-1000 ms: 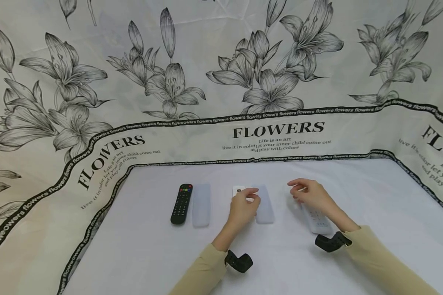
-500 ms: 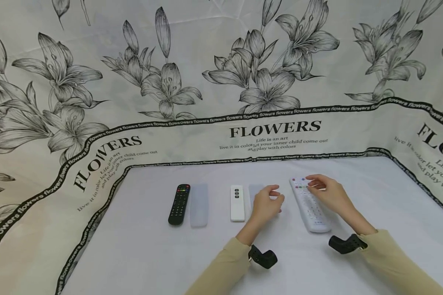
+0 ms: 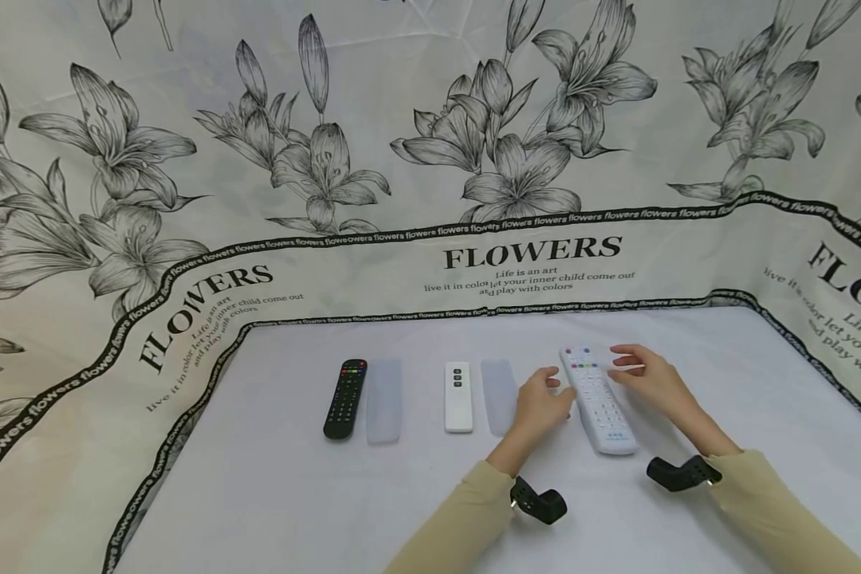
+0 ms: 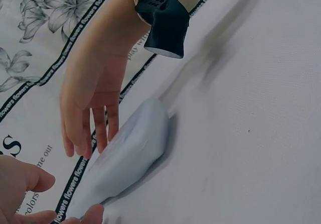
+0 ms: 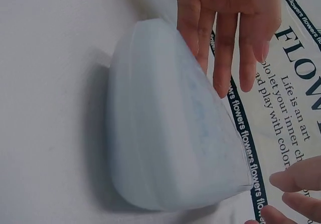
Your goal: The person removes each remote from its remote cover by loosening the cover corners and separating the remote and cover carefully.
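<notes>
A white many-buttoned remote control (image 3: 599, 402) lies on the white table, with what looks like a clear sleeve around it. My left hand (image 3: 543, 408) hovers at its left side, fingers relaxed and holding nothing. On the other side my right hand (image 3: 656, 387) has its fingers loosely bent toward the remote, apart from it. The left wrist view shows the covered remote (image 4: 133, 148) between the right hand (image 4: 95, 83) and the left fingertips (image 4: 37, 179). In the right wrist view the remote's rounded end (image 5: 160, 123) is close up, the left hand (image 5: 228, 23) beyond it.
Left of the hands lie a translucent sleeve (image 3: 497, 391), partly behind the left hand, a small white remote (image 3: 458, 399), another translucent sleeve (image 3: 383, 402) and a black remote (image 3: 345, 399). A flower-printed cloth (image 3: 373, 279) rises behind the table.
My left hand has moved right, from over the small white remote to beside the large one. My right hand has shifted right, off the large remote, uncovering its top. The remotes appear to stay put.
</notes>
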{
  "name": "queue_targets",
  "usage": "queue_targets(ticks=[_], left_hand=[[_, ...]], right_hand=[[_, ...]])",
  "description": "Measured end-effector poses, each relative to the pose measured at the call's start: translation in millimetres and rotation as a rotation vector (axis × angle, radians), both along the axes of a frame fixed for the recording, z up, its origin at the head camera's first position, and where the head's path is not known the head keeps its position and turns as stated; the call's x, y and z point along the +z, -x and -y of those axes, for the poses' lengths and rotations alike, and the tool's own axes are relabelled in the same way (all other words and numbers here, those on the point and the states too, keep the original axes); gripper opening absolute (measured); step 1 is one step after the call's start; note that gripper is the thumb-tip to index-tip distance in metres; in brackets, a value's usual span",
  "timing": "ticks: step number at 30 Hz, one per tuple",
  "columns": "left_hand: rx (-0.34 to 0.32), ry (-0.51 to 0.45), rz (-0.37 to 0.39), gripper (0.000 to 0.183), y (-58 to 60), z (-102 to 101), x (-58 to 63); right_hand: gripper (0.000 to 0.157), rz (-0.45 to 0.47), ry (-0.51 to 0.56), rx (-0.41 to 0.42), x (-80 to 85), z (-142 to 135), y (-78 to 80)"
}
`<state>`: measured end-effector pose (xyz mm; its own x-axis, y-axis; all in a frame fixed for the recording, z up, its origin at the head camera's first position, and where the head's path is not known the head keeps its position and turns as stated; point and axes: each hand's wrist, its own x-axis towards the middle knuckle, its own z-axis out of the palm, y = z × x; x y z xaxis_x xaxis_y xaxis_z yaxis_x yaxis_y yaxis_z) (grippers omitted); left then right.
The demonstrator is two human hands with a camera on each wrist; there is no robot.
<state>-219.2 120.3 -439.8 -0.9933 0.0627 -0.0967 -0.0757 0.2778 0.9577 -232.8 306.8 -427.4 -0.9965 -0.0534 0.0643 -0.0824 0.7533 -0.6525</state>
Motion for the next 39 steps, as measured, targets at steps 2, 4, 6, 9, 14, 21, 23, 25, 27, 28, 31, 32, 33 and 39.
queue_targets(ticks=[2, 4, 6, 9, 14, 21, 23, 25, 27, 28, 31, 32, 33, 39], left_hand=[[0.003, -0.012, 0.009, 0.043, -0.8, -3.7, -3.2], [0.018, -0.006, 0.012, 0.046, -1.1, -7.6, -6.5], [0.036, 0.008, 0.016, 0.052, -1.0, -11.7, -9.4], [0.056, 0.014, 0.024, 0.059, -1.0, -16.6, -11.1], [0.051, 0.015, 0.038, 0.061, -0.9, -20.7, -11.1], [0.013, 0.12, 0.036, 0.06, -2.2, -22.2, -8.4], [0.008, 0.125, 0.03, 0.061, -2.4, -22.8, -7.2], [0.005, 0.127, 0.03, 0.062, -2.7, -23.4, -5.9], [0.004, 0.124, 0.028, 0.063, -2.8, -24.1, -5.0], [0.004, 0.122, 0.026, 0.064, -2.8, -24.3, -4.6], [0.009, 0.132, 0.025, 0.062, -2.4, -24.5, -4.4], [0.01, 0.134, 0.025, 0.061, -2.2, -24.4, -4.6], [0.008, 0.135, 0.026, 0.06, -2.1, -24.0, -4.6], [-0.005, 0.099, 0.028, 0.051, -0.6, -22.3, -5.3]], right_hand=[[0.053, 0.032, 0.003, 0.002, -2.7, -2.3, -0.4], [0.054, 0.064, 0.015, 0.001, -5.0, -2.8, -0.6], [0.055, 0.097, 0.043, -0.001, -6.6, -2.5, -0.7], [0.057, 0.141, 0.096, -0.004, -7.9, -1.3, -0.3], [0.059, 0.2, 0.141, -0.014, -10.4, -1.3, 0.7], [0.055, 0.238, 0.152, -0.015, -11.6, 2.1, 1.0], [0.053, 0.242, 0.136, -0.015, -11.2, 2.5, 1.2], [0.051, 0.249, 0.118, -0.019, -10.6, 2.9, 1.3], [0.05, 0.256, 0.104, -0.022, -9.8, 3.3, 1.2], [0.05, 0.258, 0.097, -0.023, -9.6, 3.6, 1.1], [0.048, 0.263, 0.096, -0.031, -9.0, 5.3, 0.7], [0.048, 0.262, 0.096, -0.03, -9.1, 5.7, 0.6], [0.048, 0.261, 0.097, -0.03, -9.0, 6.2, 0.4], [0.048, 0.26, 0.13, -0.028, -9.6, 4.7, -0.7]])
